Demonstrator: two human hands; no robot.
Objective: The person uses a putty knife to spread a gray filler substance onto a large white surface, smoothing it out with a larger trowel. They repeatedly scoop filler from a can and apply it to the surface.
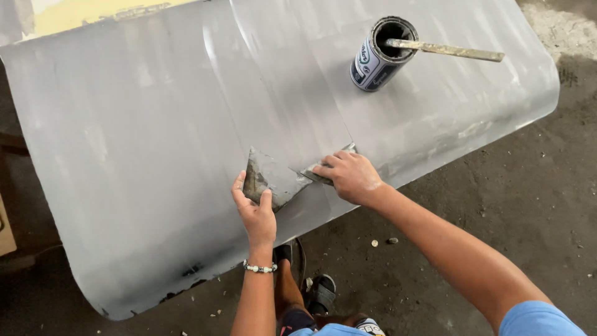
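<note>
- Putty-smeared mixing board [270, 177], a flat grey plate, sits tilted on the near part of the big grey body panel [155, 155], just above the panel's front edge.
- Left hand [256, 211] has it: fingers curled around the board's left edge, thumb pressed up on its lower face, a firm grip.
- Right hand [349, 177] comes in from the board's right side, fingers closed on a small spreader [323, 168], its blade meeting the board's right corner.
- Beaded bracelet [260, 268] circles the left wrist, below the board.
- Well beyond the board, toward the panel's far right, a tin can [373, 62] stands open with a stir stick [448, 50] poking out to the right.
- Past the panel's near edge, concrete floor [485, 205], with 2 sandalled feet [311, 289] directly below the board.
</note>
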